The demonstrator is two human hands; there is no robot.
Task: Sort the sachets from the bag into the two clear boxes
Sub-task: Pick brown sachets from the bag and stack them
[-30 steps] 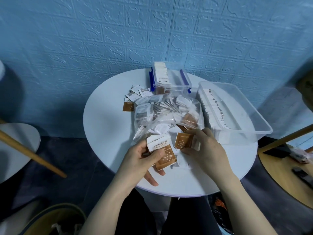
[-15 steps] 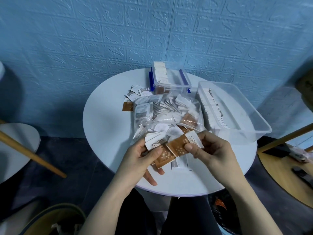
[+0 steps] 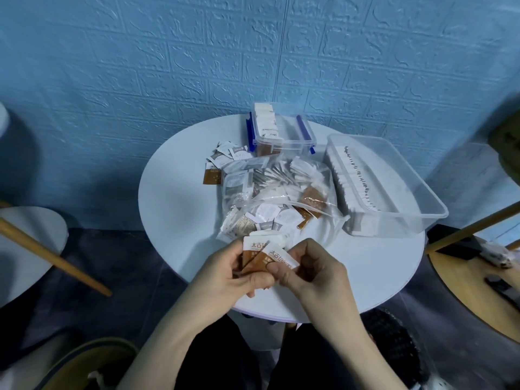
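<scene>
Sachets (image 3: 254,256) are being held as a small brown-and-white stack above the surface's (image 3: 180,220) near edge, pinched in the left hand (image 3: 225,273), while the right hand (image 3: 309,273) is pinching the front one. Both clear boxes are lying beyond, the large clear box (image 3: 394,190) nearer the right hand.

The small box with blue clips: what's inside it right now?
The small box holds a row of white-topped sachets standing on edge along its left side; brown shows low at the front. The right part looks empty, though its floor is hard to read.
</scene>
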